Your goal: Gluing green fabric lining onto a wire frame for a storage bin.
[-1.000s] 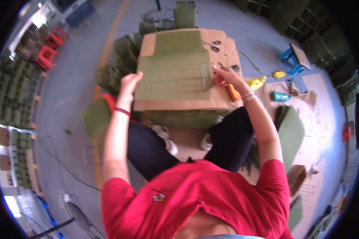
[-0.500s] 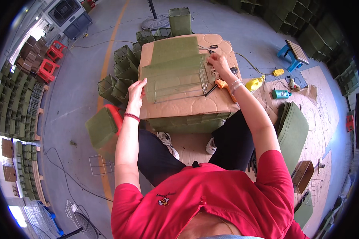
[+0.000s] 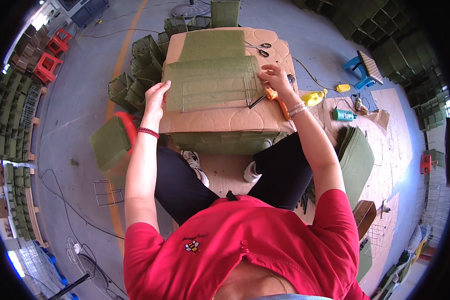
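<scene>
Green sheet (image 3: 205, 70): lies on table (image 3: 210, 121) with wire frame (image 3: 217, 107), between part-curled left hand (image 3: 156, 97) and right hand (image 3: 276, 80), any grip impossible to tell; after right-hand shift bodyward, seems flanked at both ends.

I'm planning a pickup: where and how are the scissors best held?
Probably by the black handle loops, from the person's right: the scissors lie with blades pointing left and loops at the right, over cardboard.
</scene>
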{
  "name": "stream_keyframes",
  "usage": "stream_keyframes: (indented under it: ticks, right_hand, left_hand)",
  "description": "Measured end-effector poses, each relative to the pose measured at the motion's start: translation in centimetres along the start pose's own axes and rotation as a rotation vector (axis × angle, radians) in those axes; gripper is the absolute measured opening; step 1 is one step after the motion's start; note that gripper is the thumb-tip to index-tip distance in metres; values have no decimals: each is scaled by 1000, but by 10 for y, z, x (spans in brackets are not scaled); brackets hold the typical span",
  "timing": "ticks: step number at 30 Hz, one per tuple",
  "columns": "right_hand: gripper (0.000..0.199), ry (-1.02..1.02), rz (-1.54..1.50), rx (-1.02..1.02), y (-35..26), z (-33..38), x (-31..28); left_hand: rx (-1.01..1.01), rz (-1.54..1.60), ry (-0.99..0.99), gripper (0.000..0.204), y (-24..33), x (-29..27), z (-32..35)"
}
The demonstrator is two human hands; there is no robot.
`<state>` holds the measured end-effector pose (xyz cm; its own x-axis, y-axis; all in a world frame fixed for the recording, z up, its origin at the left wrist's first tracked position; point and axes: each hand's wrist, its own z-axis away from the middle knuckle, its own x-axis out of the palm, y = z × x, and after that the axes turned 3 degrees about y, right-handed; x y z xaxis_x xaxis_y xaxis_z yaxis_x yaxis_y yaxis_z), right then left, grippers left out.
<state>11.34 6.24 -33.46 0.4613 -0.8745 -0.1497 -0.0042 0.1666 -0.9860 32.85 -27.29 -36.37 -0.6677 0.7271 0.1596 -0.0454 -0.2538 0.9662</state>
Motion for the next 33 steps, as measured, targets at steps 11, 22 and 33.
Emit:
stream_keyframes:
  ticks: [11,22,33]
  right_hand:
    - [44,19,1137,-1257,-81,52,154]
    - [20,51,1012,-1228,-182,-16,90]
    - [19,992,623,-1188,-338,-79,25]
  left_hand:
    - [-15,340,-24,11,38,38,-1]
    - [596,-613,-224,69,49,15,-76]
    - [352,-466,-550,27,71,60,-91]
